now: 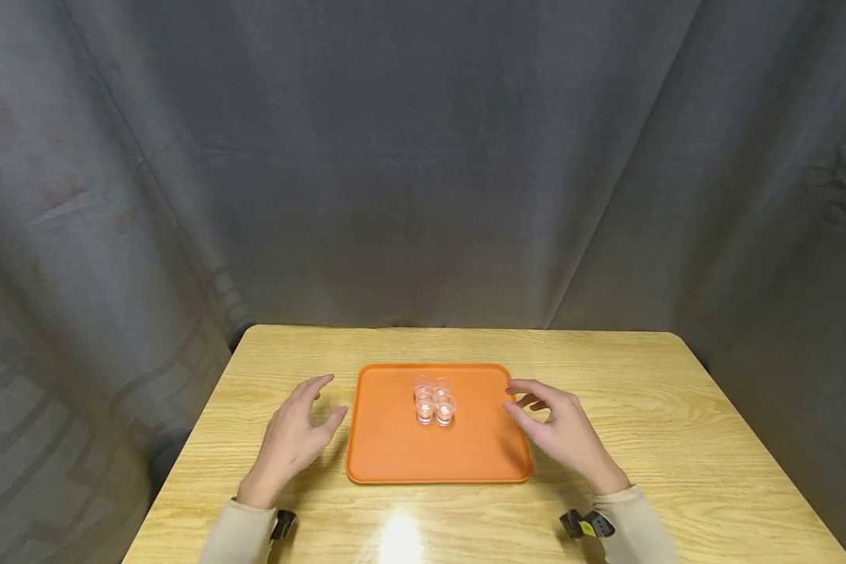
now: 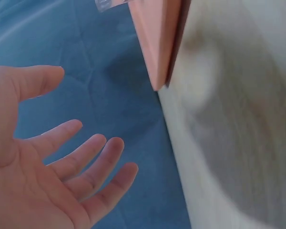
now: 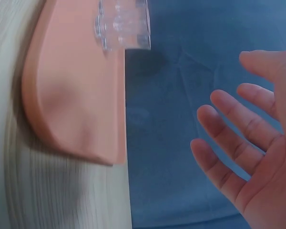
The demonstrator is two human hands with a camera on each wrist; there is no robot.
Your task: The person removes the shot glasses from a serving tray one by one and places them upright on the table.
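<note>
An orange tray lies flat on the wooden table, with several small clear cups grouped upright a little behind its middle. To the left of the tray my left hand hovers with fingers spread and holds nothing. My right hand is over the tray's right edge, its fingers relaxed and pointing inward, also holding nothing. Part of the clear cups shows at the top of the right wrist view, and the tray's corner shows in the left wrist view.
The light wooden table extends to both sides of the tray. Behind it hangs a dark grey curtain, which wraps round the left and right sides. A bright light reflection lies near the table's front.
</note>
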